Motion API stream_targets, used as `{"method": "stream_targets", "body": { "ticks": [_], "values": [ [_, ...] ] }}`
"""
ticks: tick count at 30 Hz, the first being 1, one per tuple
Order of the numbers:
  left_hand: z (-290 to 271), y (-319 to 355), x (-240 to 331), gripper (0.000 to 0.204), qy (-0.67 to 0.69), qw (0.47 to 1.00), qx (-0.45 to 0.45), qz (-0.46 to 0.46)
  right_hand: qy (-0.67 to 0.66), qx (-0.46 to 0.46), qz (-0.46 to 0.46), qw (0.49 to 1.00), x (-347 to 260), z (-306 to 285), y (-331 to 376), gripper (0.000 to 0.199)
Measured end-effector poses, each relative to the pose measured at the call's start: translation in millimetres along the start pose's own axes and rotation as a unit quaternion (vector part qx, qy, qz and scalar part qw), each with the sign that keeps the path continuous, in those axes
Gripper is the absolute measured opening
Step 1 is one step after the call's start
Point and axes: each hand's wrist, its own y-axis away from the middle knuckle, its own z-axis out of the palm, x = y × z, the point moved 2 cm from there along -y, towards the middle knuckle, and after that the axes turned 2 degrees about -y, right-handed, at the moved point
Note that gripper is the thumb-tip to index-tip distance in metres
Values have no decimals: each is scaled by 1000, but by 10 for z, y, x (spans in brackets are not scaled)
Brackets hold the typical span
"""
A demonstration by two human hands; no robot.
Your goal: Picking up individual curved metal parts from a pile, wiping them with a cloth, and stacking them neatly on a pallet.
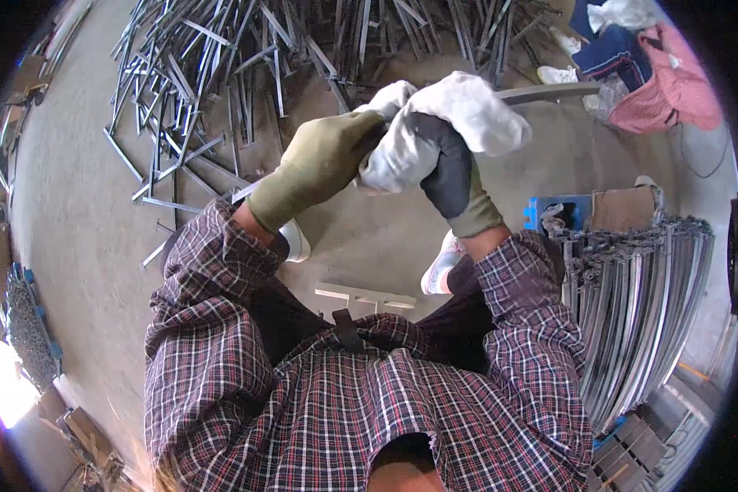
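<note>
Above concrete floor (82, 205): one white cloth (459, 115), clasped by left hand (324, 160) and right hand (447, 168). Many metal bars (221, 66) piled beyond.

The person wore a long-sleeved shirt in a plaid of dark maroon and navy crossed with thin white lines, its cuffs pushed up a little above the wrists. The left hand (324, 160) was covered by an olive-green knit work glove with a ribbed cuff. The right hand (449, 168) wore a glove of the same olive knit at the cuff, but with a dark grey-black coating over palm and fingers. Pale sneakers showed on the feet below.
</note>
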Motion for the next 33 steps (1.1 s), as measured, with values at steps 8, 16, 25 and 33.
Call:
{"method": "stream_targets", "body": {
  "ticks": [8, 16, 25, 33],
  "values": [
    [-472, 211, -248, 18, -81, 996, -2, -38, -454, 65, 129, 879, -567, -1300, -669, 25],
    [29, 25, -17, 34, -71, 992, -73, -80, -51, -7, -26, 998, 6, -156, -101, 27],
    [-329, 102, -101, 25, -84, 991, -16, -101, -434, 192, 186, 860, -267, -1221, -652, 41],
    [-200, 178, -146, 17, 44, 993, -60, -92, -209, -15, 60, 976, -69, -642, -387, 31]
  ]
}}
